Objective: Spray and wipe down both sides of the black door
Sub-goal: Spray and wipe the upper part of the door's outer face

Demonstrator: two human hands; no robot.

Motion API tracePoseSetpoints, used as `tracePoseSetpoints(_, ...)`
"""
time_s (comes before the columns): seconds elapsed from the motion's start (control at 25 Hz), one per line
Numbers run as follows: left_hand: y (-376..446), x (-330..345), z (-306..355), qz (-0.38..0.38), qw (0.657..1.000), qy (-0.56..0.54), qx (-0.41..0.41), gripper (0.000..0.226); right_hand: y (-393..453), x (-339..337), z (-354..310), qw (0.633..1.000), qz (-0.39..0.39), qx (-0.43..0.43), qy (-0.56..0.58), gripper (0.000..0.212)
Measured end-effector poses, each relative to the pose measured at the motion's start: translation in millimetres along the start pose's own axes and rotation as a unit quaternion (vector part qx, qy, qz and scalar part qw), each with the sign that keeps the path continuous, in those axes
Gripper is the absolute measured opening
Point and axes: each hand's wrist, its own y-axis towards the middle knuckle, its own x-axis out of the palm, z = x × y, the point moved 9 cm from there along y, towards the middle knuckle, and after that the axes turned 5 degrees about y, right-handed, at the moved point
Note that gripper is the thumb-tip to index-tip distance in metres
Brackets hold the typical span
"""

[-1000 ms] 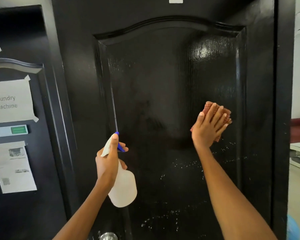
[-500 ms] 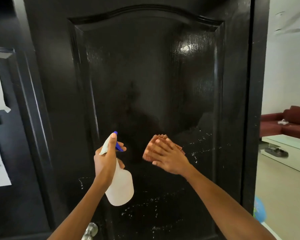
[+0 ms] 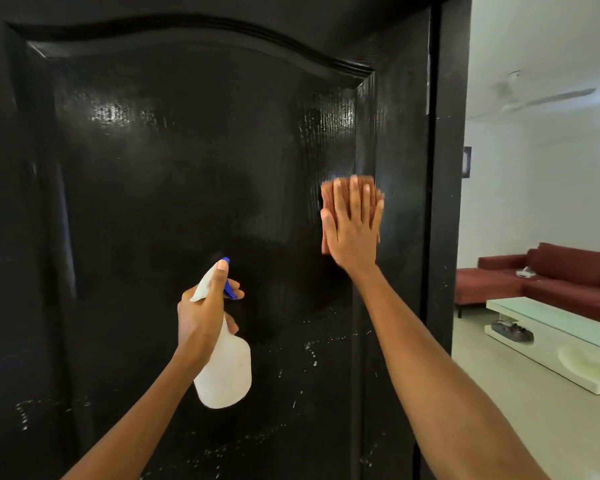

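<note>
Black door (image 3: 174, 188) fills most of the view, one door only, with its long axis upright and its free edge at the right, where it is met by a black frame post (image 3: 447, 202). One raised arched panel is seen on its face. The glossy surface is streaked with a wet sheen in the upper part, and white droplets are scattered across the lower part. One brown cloth (image 3: 329, 199) is pressed flat against the panel's right side by the right hand (image 3: 354, 230), whose fingers are straight and spread, pointing up. One white spray bottle (image 3: 227, 368) with a blue trigger is gripped round its neck by the left hand (image 3: 205, 313), fingers curled, thumb laid along the top; the nozzle is aimed at the door, and the bottle hangs just clear of it, as far as can be judged. Beyond the door's edge, a pale-walled room is seen, with one red sofa (image 3: 561, 275), one white low table (image 3: 555, 337) on a light floor (image 3: 520, 417), and a ceiling fan (image 3: 541, 95).
</note>
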Motion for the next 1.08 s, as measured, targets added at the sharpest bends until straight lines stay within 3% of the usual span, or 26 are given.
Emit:
tracePoseSetpoints(0.08,1,18,5,0.003,1.000,-0.002,0.005,0.056,44,-12,-7,1.000,0.020,0.000,0.019,0.064)
tracePoseSetpoints(0.2,2,41,12,0.002,1.000,-0.009,0.009,0.055,31,-5,-4,0.998,0.051,-0.006,0.032,0.064)
tracePoseSetpoints(0.4,-12,72,11,-0.012,1.000,0.006,0.017,0.056,-121,32,23,0.998,0.005,-0.036,0.044,0.064)
tracePoseSetpoints(0.56,-17,91,8,-0.023,1.000,0.007,0.017,0.058,-225,52,98,0.997,-0.071,-0.001,0.004,0.067)
tracePoseSetpoints(0.68,-18,116,14,-0.032,0.999,0.006,0.016,0.058,-189,40,128,0.997,-0.074,0.036,-0.002,0.068)
tracePoseSetpoints(0.84,-19,149,23,-0.049,0.999,-0.001,0.021,0.058,-78,-2,137,0.992,0.022,0.126,-0.003,0.069)
tracePoseSetpoints(0.96,-16,163,29,-0.052,0.998,-0.017,0.017,0.061,-6,-25,121,0.989,0.064,0.124,0.038,0.070)
tracePoseSetpoints(1.08,-19,167,24,-0.044,0.999,-0.013,0.016,0.065,-6,-23,108,0.986,0.087,0.121,0.075,0.067)
